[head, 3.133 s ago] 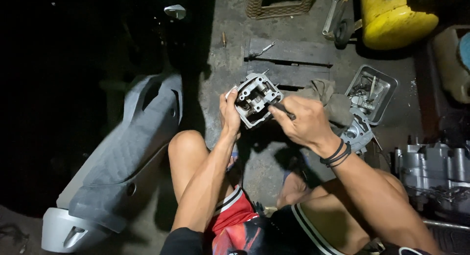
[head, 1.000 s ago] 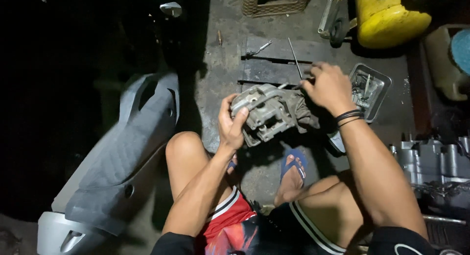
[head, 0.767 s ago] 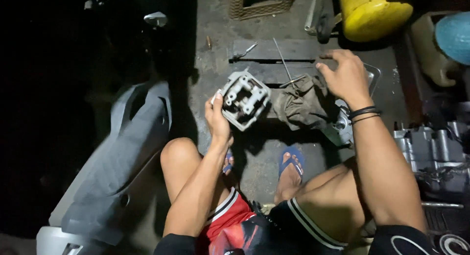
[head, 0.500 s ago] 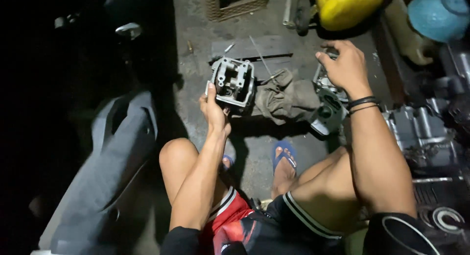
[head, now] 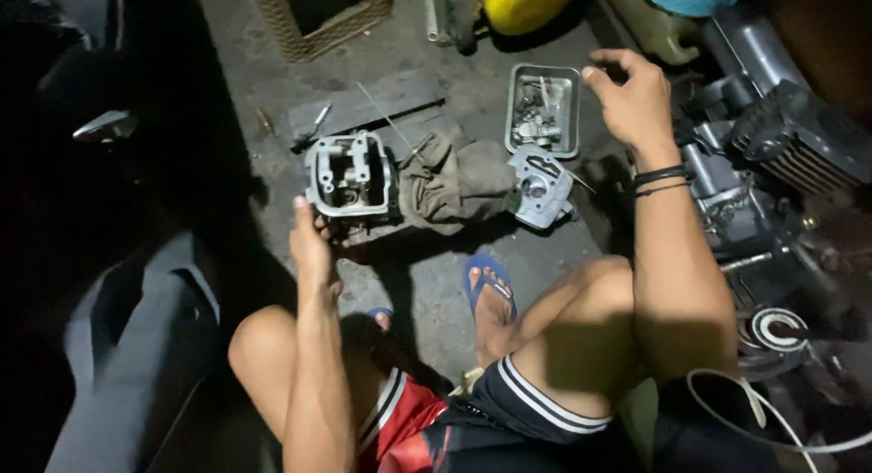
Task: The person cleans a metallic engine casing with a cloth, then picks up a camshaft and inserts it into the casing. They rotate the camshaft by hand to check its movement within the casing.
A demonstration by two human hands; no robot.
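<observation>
My left hand (head: 311, 239) grips the lower edge of a grey metal engine cylinder head (head: 348, 174), which rests low over the concrete floor beside a dirty rag (head: 451, 180). My right hand (head: 634, 93) hovers open, fingers loosely curled and holding nothing, just right of a small metal tray (head: 569, 80) filled with small parts. A second grey metal engine cover (head: 540, 185) lies below that tray, right of the rag.
A dark engine block (head: 781, 155) sits at the right. A yellow container (head: 527, 0) and a woven basket (head: 313, 17) stand at the top. A grey scooter body panel (head: 136, 346) lies at the lower left. A thin rod (head: 386, 120) lies on a board.
My left hand lowered the cylinder head toward the floor by the rag. My right hand left the cover beside the rag and lifted, empty, to the right of the tray. The view shifted.
</observation>
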